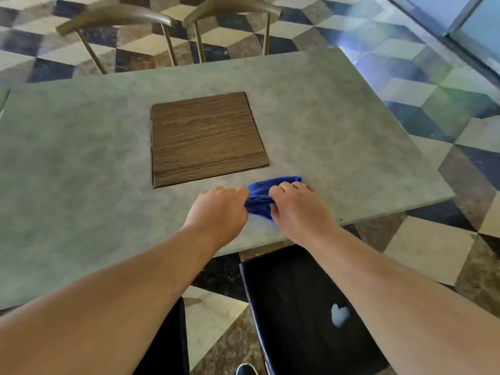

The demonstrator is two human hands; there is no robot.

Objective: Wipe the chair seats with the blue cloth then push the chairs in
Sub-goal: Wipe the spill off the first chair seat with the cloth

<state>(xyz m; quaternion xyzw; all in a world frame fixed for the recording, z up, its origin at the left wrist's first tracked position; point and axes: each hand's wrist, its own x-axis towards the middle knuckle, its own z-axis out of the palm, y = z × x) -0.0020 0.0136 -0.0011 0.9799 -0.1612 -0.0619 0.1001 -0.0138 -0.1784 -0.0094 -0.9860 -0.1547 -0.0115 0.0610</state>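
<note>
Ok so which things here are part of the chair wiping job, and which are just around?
For the job:
blue cloth, gripped by the left hand and right hand
near black chair seat, with a white smudge
second black seat
two far chairs

Just around:
grey table
wooden inset panel
shoe

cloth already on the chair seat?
No: the blue cloth lies on the table, gripped by the left hand and the right hand.
</note>
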